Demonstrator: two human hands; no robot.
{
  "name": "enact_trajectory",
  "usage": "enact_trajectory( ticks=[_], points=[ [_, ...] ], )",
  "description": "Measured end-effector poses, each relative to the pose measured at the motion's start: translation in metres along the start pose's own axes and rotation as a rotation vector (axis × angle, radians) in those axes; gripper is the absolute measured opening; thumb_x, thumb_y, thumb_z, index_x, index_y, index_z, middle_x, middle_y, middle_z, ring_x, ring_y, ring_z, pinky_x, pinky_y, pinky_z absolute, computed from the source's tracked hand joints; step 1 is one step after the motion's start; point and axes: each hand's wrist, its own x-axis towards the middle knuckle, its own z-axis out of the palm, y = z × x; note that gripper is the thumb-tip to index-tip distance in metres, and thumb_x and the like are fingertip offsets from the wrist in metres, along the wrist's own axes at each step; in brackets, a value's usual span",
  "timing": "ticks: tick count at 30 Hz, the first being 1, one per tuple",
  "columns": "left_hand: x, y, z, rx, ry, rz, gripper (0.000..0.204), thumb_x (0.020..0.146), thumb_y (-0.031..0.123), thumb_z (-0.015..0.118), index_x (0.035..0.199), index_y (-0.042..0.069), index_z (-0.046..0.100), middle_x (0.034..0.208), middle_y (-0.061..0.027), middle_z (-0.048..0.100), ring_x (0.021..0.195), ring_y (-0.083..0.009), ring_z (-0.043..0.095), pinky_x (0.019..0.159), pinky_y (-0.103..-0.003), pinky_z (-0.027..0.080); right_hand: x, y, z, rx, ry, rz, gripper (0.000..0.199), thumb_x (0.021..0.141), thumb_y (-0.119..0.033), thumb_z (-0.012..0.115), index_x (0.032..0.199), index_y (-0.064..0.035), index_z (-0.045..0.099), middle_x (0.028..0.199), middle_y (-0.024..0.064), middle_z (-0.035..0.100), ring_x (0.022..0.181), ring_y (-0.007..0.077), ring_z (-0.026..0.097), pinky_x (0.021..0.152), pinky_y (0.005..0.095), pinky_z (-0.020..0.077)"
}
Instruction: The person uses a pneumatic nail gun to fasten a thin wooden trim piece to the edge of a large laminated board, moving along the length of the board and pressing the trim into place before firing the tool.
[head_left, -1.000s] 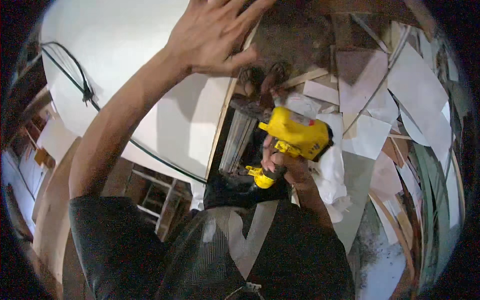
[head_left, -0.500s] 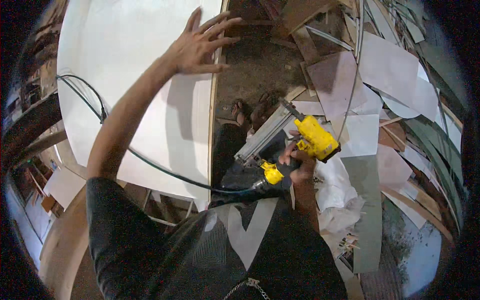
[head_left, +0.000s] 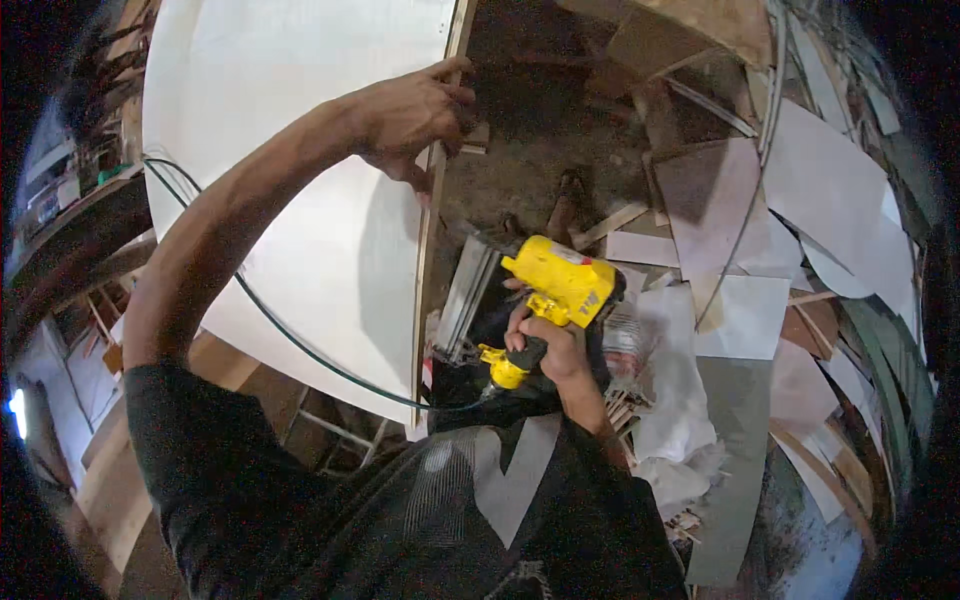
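Note:
A large white panel (head_left: 285, 60) lies to my left, with a narrow wooden strip (head_left: 424, 270) along its right edge. My left hand (head_left: 420, 120) is at that edge, fingers curled over it and the thumb lower down on the strip. My right hand (head_left: 555, 352) is wrapped round the black grip of a yellow pneumatic nail gun (head_left: 568, 280). The gun's grey magazine (head_left: 468, 295) points toward the panel's edge, a short way off it. A dark air hose (head_left: 300, 340) runs from the gun's yellow end cap across the panel.
Offcuts of white and pinkish board (head_left: 735, 315) lie heaped on the right, with a long thin strip (head_left: 745, 200) across them. White plastic sheeting (head_left: 670, 380) and wood scraps lie beside my right arm. My feet show on the dirt floor (head_left: 520, 150).
My left hand has come down from above the panel, spread fingers now curled over its edge. The nail gun has shifted left, toward the panel, and turned slightly.

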Motion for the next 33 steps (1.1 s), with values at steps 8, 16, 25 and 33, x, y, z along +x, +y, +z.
enact_trajectory(
  ticks=[8, 16, 25, 33],
  points=[
    [-0.011, -0.012, 0.007, -0.039, 0.068, 0.037, 0.043, 0.047, 0.033, 0.083, 0.084, 0.014, 0.071, 0.108, -0.0032, 0.06, 0.112, -0.0234, 0.047, 0.109, -0.045, 0.02, 0.015, 0.015, 0.017, -0.113, -0.141, 0.309, 0.048, 0.074, -0.006, 0.053, 0.119, 0.006, 0.047, 0.075, 0.0097, 0.059, 0.059, 0.0134, 0.053, 0.059, 0.0266, 0.0448],
    [-0.004, -0.017, -0.014, -0.051, -0.13, 0.13, 0.034, 0.077, 0.038, 0.067, 0.093, 0.008, 0.066, 0.102, -0.0095, 0.062, 0.11, -0.0274, 0.051, 0.111, -0.054, 0.015, -0.005, 0.013, 0.019, -0.158, -0.082, 0.307, 0.034, 0.076, -0.005, 0.05, 0.108, 0.0074, 0.049, 0.074, 0.01, 0.059, 0.059, 0.0135, 0.053, 0.059, 0.0258, 0.0445],
    [-0.009, -0.021, -0.007, -0.196, -0.098, 0.127, 0.029, 0.074, 0.037, 0.069, 0.081, 0.009, 0.068, 0.099, -0.0096, 0.063, 0.112, -0.0269, 0.049, 0.112, -0.054, 0.012, 0.016, 0.012, 0.013, -0.011, 0.004, 0.245, 0.053, 0.07, -0.005, 0.053, 0.119, 0.0106, 0.042, 0.073, 0.0126, 0.057, 0.055, 0.0175, 0.052, 0.059, 0.0326, 0.0468],
    [-0.008, -0.028, 0.01, -0.166, -0.01, 0.165, 0.03, 0.071, 0.04, 0.072, 0.083, 0.012, 0.069, 0.099, -0.0085, 0.063, 0.111, -0.0256, 0.049, 0.112, -0.053, 0.013, 0.021, 0.002, 0.013, -0.122, -0.017, 0.303, 0.051, 0.07, -0.006, 0.052, 0.117, 0.0112, 0.042, 0.069, 0.0113, 0.056, 0.054, 0.017, 0.051, 0.058, 0.0306, 0.046]
  ],
)
